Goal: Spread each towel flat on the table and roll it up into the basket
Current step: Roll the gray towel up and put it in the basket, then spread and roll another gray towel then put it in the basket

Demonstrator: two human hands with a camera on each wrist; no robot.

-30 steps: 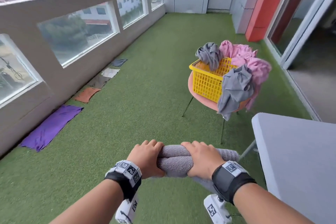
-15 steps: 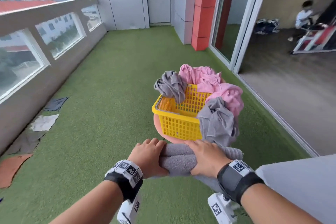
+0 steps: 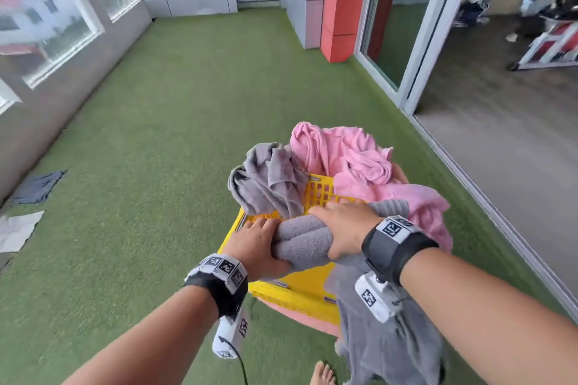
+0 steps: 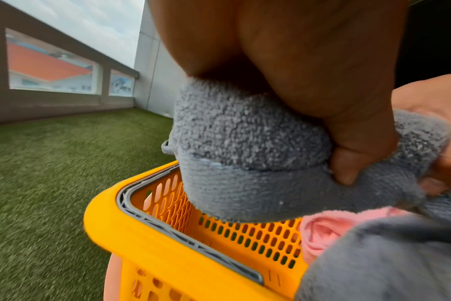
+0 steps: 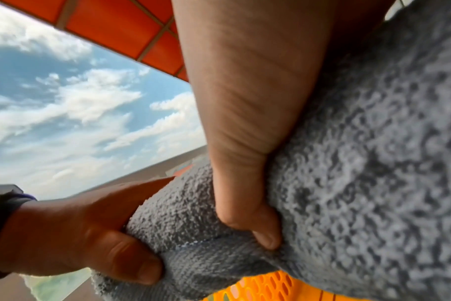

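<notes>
A rolled grey towel (image 3: 305, 241) hangs just over the open top of the yellow basket (image 3: 300, 289). My left hand (image 3: 256, 247) grips its left end, thumb underneath. My right hand (image 3: 344, 228) grips its right part, thumb pressed into the roll. In the left wrist view the grey roll (image 4: 245, 154) sits above the basket's rim (image 4: 147, 230). The right wrist view shows the roll (image 5: 206, 234) with both thumbs dug into it. A pink towel (image 3: 353, 159) and crumpled grey towels (image 3: 269, 178) drape over the basket's edges.
The basket stands on a pink stool seat (image 3: 300, 319) on green artificial turf (image 3: 175, 134). Another grey towel (image 3: 391, 347) hangs down the basket's near right side. Cloths (image 3: 37, 183) lie along the left wall. My bare foot (image 3: 322, 373) shows below. A sliding door frame (image 3: 419, 50) stands right.
I have carried the rolled grey towel from beside the table over to the basket. It now hangs right above the basket's opening. Both hands keep the same grip.
</notes>
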